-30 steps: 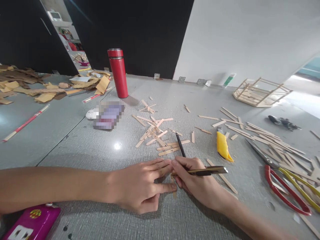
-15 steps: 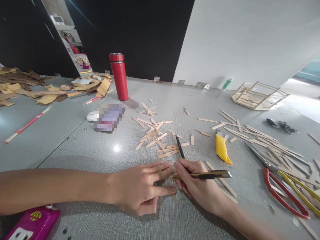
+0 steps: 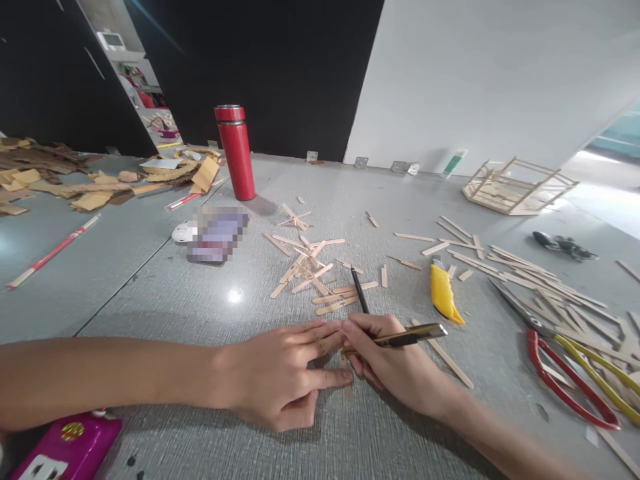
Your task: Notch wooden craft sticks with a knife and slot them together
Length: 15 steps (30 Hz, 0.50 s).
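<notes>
A thin, pale wooden stick [image 3: 349, 391] under the spread fingers of the left hand [image 3: 285, 373]

The stick lies flat on the grey, finely streaked counter [image 3: 165, 300], partly covered by the hands. The left hand rests palm down, its fingers apart, pressing the stick and not wrapped around anything. The right hand [image 3: 395, 360] touches it at the fingertips; its grip is closed on a slanted gold-and-black pen [image 3: 425, 333] with silver end. The point of this pen is hidden.

Just beyond the right hand there is a slim black pen [image 3: 359, 291]; whether the fingers touch it, I cannot tell. Further away lies a loose heap of pale wooden sticks [image 3: 313, 279]. To the right are a yellow plastic cutter [image 3: 442, 293] and a metal cutting tool with one red and one yellow handle [image 3: 536, 324]. At the back stand a red cylindrical bottle [image 3: 237, 160] and an open wooden frame [image 3: 505, 202].
</notes>
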{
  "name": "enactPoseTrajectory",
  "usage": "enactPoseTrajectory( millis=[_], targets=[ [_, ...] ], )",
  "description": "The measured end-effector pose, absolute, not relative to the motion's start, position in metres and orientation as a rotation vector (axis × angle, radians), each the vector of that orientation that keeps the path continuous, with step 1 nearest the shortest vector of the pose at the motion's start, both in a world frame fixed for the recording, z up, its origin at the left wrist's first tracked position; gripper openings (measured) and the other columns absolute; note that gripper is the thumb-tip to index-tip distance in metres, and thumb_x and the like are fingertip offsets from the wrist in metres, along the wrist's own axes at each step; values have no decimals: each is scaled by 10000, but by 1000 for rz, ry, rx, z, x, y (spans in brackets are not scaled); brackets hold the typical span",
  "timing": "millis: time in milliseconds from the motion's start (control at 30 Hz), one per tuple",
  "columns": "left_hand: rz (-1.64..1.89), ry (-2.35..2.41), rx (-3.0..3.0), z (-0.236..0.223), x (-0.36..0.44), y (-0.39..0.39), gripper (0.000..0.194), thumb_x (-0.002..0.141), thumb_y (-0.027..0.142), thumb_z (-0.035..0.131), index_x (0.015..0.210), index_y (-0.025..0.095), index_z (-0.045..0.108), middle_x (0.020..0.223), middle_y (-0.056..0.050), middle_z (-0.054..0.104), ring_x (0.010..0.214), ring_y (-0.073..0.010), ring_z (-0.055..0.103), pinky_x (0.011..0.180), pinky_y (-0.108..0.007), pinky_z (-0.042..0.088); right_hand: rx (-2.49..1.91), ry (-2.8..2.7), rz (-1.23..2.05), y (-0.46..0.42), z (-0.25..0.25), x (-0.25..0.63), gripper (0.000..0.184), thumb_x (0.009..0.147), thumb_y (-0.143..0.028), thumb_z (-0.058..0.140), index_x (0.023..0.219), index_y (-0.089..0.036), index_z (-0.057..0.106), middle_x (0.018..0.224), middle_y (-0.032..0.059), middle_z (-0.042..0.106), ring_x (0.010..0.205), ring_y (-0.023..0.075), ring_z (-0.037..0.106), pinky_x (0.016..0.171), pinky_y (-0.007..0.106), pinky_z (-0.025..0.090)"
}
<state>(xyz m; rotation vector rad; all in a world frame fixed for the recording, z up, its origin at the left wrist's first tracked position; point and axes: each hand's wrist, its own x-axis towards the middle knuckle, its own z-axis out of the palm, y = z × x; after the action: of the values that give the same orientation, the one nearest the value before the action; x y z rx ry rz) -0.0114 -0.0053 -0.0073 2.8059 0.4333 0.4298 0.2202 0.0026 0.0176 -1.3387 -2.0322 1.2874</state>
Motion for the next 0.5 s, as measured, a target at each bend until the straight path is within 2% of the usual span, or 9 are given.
enactPoseTrajectory(
  millis=[200, 367, 500],
  targets=[
    [421, 407, 2808, -9, -11, -4, 564, 905, 233, 541, 1454, 102, 549, 1638, -239, 330, 1537, -364, 307, 1254, -514, 303, -1354, -2006, 1281, 4, 19, 220, 501, 1068, -486, 431, 652, -211, 476, 514, -49, 506, 425, 77, 412, 425, 225, 326],
    [433, 391, 2797, -10, -11, -3, 560, 904, 229, 539, 1449, 100, 553, 1608, -267, 371, 1538, -360, 307, 1255, -510, 300, -1371, -1973, 1289, 2, 17, 218, 510, 1069, -482, 425, 643, -207, 478, 504, -47, 501, 425, 76, 408, 425, 221, 319],
    [452, 387, 2768, -11, -11, -2, 549, 890, 191, 531, 1431, 104, 571, 1595, -236, 414, 1516, -351, 360, 1256, -520, 309, -1335, -1876, 1372, -1, 19, 219, 392, 1029, -475, 531, 740, -213, 491, 500, -75, 488, 416, 70, 380, 404, 200, 282]
  ],
)
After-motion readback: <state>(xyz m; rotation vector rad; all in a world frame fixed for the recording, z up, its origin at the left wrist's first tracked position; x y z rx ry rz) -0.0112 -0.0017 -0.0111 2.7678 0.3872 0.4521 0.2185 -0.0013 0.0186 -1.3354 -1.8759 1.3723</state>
